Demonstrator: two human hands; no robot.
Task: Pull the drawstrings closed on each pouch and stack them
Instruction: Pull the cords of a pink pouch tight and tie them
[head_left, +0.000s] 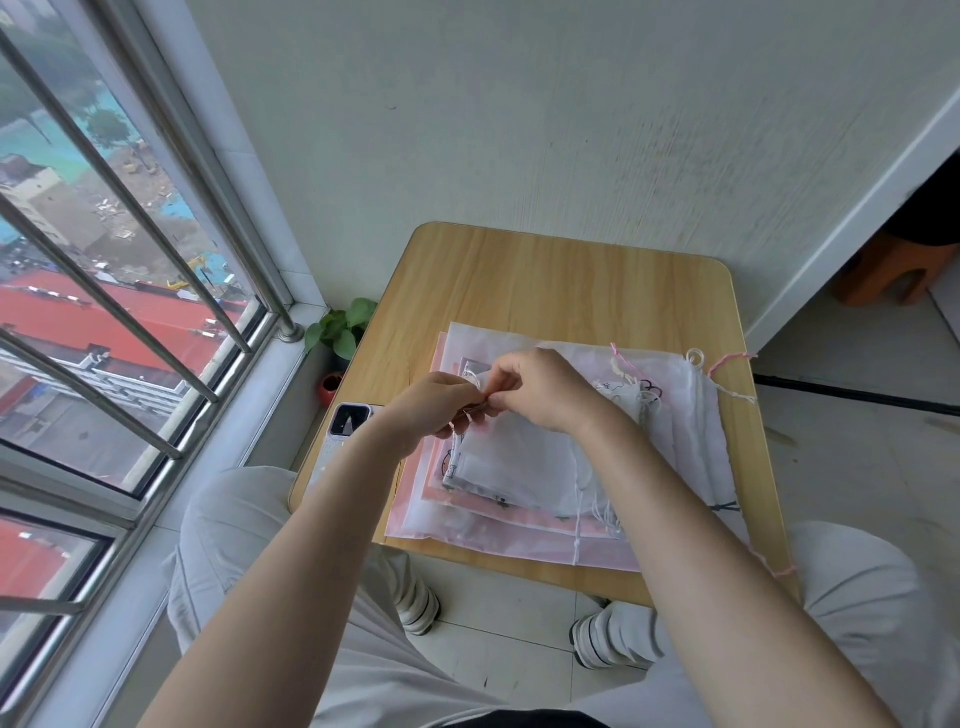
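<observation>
Both hands, left (434, 408) and right (540, 389), each grip pinching one white pouch's (519, 462) drawstring atop one stack (498, 535).

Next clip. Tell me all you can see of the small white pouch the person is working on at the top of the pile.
The small white pouch looks like thin, semi-sheer fabric with dark printed marks along its left edge. It lies flat on a pile of larger pink and white pouches on the wooden table. Its mouth faces away from the person, where the left hand and right hand pinch at it, apparently on the drawstring. Whether the mouth is cinched is hidden.
</observation>
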